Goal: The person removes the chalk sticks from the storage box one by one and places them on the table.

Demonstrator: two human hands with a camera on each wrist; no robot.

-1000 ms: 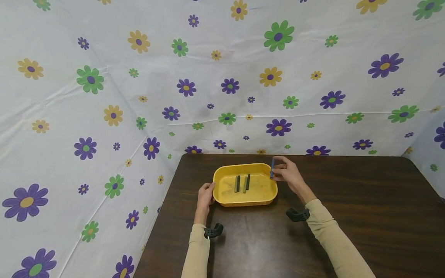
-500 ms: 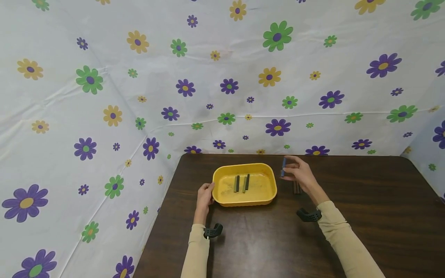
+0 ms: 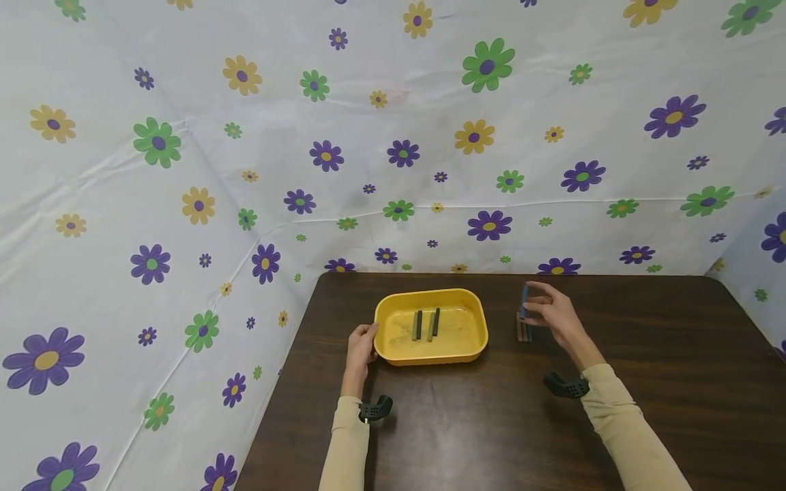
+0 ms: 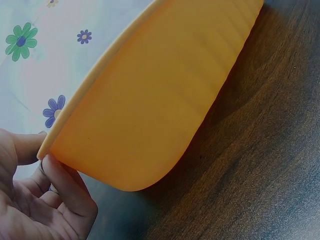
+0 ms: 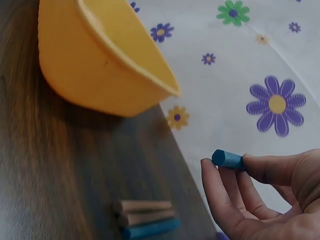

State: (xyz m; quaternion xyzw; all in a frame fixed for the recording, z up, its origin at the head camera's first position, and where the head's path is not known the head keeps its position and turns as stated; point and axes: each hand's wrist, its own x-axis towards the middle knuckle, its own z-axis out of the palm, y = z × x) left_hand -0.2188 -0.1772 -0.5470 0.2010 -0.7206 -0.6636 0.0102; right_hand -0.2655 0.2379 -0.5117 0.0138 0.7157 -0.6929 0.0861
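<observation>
My left hand (image 3: 361,346) pinches the left rim of a yellow plastic tub (image 3: 430,359); in the left wrist view the thumb and fingers grip its edge. Inside the tub lie several dark and olive-green sticks (image 3: 431,327), with dusty smudges on the bottom. Between thumb and fingertips my right hand (image 3: 555,315) holds a blue chalk stick (image 5: 227,159), upright in the head view, above the table right of the tub. Below that hand, two brown sticks (image 5: 145,206) and a blue stick (image 5: 150,229) lie side by side on the table.
The dark wood-grain table (image 3: 442,423) extends toward me and far to the right. Behind it and on the left hangs a white flowered sheet (image 3: 344,225). Each wrist carries a black camera mount (image 3: 376,409).
My right hand has moved right with the blue chalk stick, from the tub's right rim to over the sticks on the table. These sticks have come into view. The left hand and tub stay put.
</observation>
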